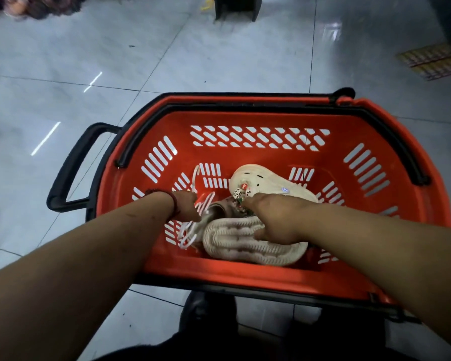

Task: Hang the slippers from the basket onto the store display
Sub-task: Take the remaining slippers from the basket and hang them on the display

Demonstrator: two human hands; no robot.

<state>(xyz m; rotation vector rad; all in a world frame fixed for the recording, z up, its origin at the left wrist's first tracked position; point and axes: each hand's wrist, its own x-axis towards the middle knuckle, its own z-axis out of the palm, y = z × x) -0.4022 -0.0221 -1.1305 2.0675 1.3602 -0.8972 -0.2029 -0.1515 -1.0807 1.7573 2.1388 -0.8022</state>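
Observation:
A red plastic basket (271, 118) with black handles stands on the floor below me. Inside lie cream slippers: one upright with small charms (266, 182), one turned sole-up (245, 243), and a third, greyish one (218, 208) partly hidden between them. White plastic hangers (190, 233) lie at the left of the pile. My left hand (185, 205) reaches down among the hangers, its fingers curled around one. My right hand (274, 220) grips the sole-up slipper, thumb against its ridged sole.
Grey glossy floor tiles surround the basket. A black stand (236, 7) is at the top centre, yellow packets (432, 61) lie at the right edge. My dark shoe (206, 313) shows just under the basket's near rim.

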